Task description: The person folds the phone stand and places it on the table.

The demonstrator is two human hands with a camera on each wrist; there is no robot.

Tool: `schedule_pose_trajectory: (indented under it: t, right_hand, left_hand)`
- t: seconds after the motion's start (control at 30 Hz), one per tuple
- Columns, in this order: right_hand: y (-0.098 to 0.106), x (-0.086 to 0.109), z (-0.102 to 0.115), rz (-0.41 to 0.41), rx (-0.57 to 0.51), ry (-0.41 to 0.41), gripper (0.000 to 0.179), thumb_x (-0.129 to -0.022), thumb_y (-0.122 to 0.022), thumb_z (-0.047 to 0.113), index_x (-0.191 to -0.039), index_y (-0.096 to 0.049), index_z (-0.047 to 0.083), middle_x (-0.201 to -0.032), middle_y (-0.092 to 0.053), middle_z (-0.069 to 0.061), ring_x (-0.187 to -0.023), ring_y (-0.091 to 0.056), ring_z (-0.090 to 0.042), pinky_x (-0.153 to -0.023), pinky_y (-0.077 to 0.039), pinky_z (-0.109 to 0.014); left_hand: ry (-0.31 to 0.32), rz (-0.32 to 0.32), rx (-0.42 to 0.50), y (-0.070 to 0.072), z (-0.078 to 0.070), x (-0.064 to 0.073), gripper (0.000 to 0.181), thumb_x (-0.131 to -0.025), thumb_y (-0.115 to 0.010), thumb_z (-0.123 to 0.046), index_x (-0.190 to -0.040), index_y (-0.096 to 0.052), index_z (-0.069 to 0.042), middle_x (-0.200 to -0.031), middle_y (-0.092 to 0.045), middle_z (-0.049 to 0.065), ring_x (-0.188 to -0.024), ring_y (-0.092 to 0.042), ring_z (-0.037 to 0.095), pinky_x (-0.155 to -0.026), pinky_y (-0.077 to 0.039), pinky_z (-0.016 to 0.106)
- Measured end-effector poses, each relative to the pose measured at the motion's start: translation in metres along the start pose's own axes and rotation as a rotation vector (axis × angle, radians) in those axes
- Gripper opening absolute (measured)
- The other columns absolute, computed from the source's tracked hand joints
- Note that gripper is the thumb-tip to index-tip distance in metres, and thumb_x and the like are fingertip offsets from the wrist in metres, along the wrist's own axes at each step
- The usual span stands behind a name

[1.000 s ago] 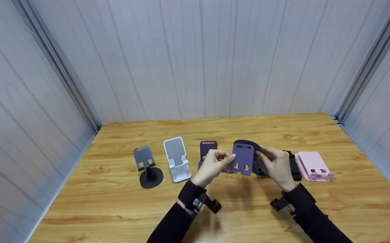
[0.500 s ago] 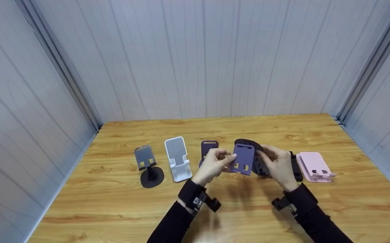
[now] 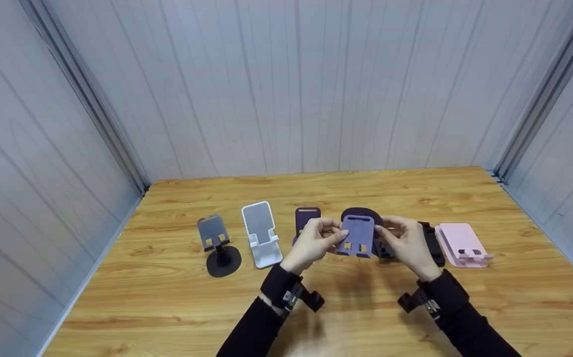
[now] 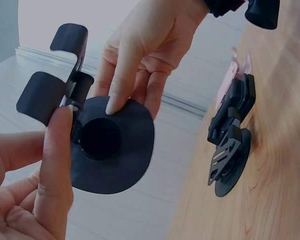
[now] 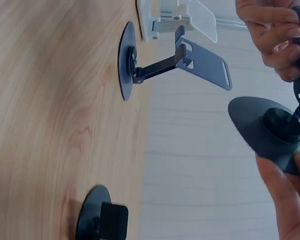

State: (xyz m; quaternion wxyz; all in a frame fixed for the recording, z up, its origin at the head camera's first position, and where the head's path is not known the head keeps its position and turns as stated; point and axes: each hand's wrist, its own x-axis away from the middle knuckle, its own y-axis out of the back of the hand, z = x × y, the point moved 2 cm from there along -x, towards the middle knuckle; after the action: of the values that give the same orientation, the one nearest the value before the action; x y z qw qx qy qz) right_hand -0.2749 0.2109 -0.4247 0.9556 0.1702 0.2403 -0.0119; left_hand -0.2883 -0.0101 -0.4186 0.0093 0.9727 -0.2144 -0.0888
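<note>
A phone stand (image 3: 358, 232) with a purple plate and a dark rounded base is held up above the table, in front of my body. My left hand (image 3: 314, 245) pinches the plate's left edge between thumb and fingers. With thumb and fingers, my right hand (image 3: 408, 244) grips the rim of the base (image 4: 127, 167) behind the plate. The left wrist view shows the plate's two bent lips and the hinge joining it to the base. In the right wrist view the stand is partly cut off at the right edge.
A grey phone stand (image 3: 212, 232), a white one (image 3: 258, 223) and a dark purple one (image 3: 307, 214) stand left of the hands on the wooden table (image 3: 167, 307). To the right are a black stand (image 3: 431, 245), partly hidden, and a pink one (image 3: 461, 238). Panel walls surround the table.
The held stand's plate has tilted back a little and looks lighter. Its base has shifted slightly down and left, and the right fingers have moved with it. The left grip looks the same.
</note>
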Motion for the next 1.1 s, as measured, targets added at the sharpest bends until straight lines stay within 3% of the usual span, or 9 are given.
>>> schedule_pose_trajectory:
  t: [0.2,0.33,0.47,0.67,0.77,0.93,1.03,1.1]
  right_hand:
    - [0.000,0.003,0.000,0.014,-0.078,-0.116,0.021,-0.099,-0.066,-0.010,-0.119,-0.070,-0.016,-0.108,-0.075,-0.026,-0.084,-0.075,-0.004,-0.076,-0.062,-0.020]
    - [-0.001,0.002,0.001,0.015,-0.217,-0.188,0.023,-0.099,-0.061,-0.015,-0.121,-0.067,-0.019,-0.104,-0.076,-0.020,-0.082,-0.075,-0.006,-0.076,-0.064,-0.025]
    - [-0.002,0.001,0.001,0.018,-0.323,-0.250,0.024,-0.100,-0.058,-0.018,-0.122,-0.065,-0.021,-0.096,-0.078,-0.007,-0.079,-0.074,-0.009,-0.073,-0.064,-0.025]
    - [-0.001,0.001,-0.003,0.115,-0.450,-0.318,0.025,-0.103,-0.054,-0.014,-0.123,-0.069,-0.012,-0.091,-0.079,0.002,-0.079,-0.075,-0.008,-0.073,-0.063,-0.021]
    - [0.001,0.001,-0.004,0.168,-0.507,-0.331,0.027,-0.105,-0.052,-0.011,-0.121,-0.072,-0.004,-0.092,-0.079,0.002,-0.082,-0.076,-0.009,-0.076,-0.064,-0.021]
    - [0.003,0.000,-0.004,0.183,-0.496,-0.351,0.027,-0.106,-0.053,-0.010,-0.127,-0.069,-0.008,-0.094,-0.079,0.002,-0.084,-0.076,-0.009,-0.079,-0.064,-0.022]
    - [0.003,-0.001,-0.004,0.178,-0.468,-0.366,0.027,-0.106,-0.053,-0.009,-0.130,-0.066,-0.012,-0.095,-0.078,0.003,-0.086,-0.076,-0.009,-0.080,-0.064,-0.023]
    - [0.002,-0.002,-0.005,0.186,-0.468,-0.358,0.027,-0.106,-0.053,-0.009,-0.128,-0.068,-0.009,-0.095,-0.079,0.003,-0.087,-0.076,-0.009,-0.081,-0.064,-0.023]
  left_hand:
    - [-0.045,-0.030,-0.029,-0.004,0.000,0.002,0.010,-0.101,-0.066,0.004,-0.104,-0.066,0.014,-0.078,-0.063,-0.008,-0.064,-0.061,0.000,-0.059,-0.056,0.015]
    - [-0.087,-0.067,-0.089,-0.007,-0.002,0.002,0.011,-0.100,-0.068,0.003,-0.104,-0.068,0.013,-0.080,-0.065,-0.005,-0.065,-0.061,0.000,-0.060,-0.057,0.016]
    - [-0.166,-0.134,-0.193,-0.009,0.000,0.002,0.012,-0.099,-0.072,-0.001,-0.103,-0.071,0.011,-0.084,-0.072,0.007,-0.068,-0.061,0.000,-0.063,-0.056,0.017]
    - [-0.283,-0.208,-0.302,-0.013,0.007,0.000,0.011,-0.098,-0.074,-0.003,-0.099,-0.072,0.008,-0.086,-0.074,0.016,-0.071,-0.061,0.001,-0.068,-0.053,0.018]
    - [-0.285,-0.209,-0.318,-0.013,0.008,0.000,0.011,-0.099,-0.073,-0.004,-0.099,-0.072,0.007,-0.086,-0.073,0.015,-0.071,-0.060,0.001,-0.068,-0.051,0.018]
    - [-0.275,-0.205,-0.349,-0.012,0.005,-0.001,0.012,-0.100,-0.073,-0.005,-0.102,-0.074,0.007,-0.087,-0.075,0.014,-0.071,-0.060,0.001,-0.067,-0.050,0.017]
    - [-0.313,-0.242,-0.402,-0.011,0.005,-0.001,0.012,-0.098,-0.076,-0.009,-0.100,-0.074,0.003,-0.084,-0.072,0.012,-0.071,-0.057,0.003,-0.064,-0.049,0.016]
    - [-0.309,-0.261,-0.424,-0.010,0.006,-0.001,0.018,-0.098,-0.076,-0.014,-0.107,-0.072,0.001,-0.090,-0.067,0.012,-0.077,-0.057,0.009,-0.069,-0.055,0.022]
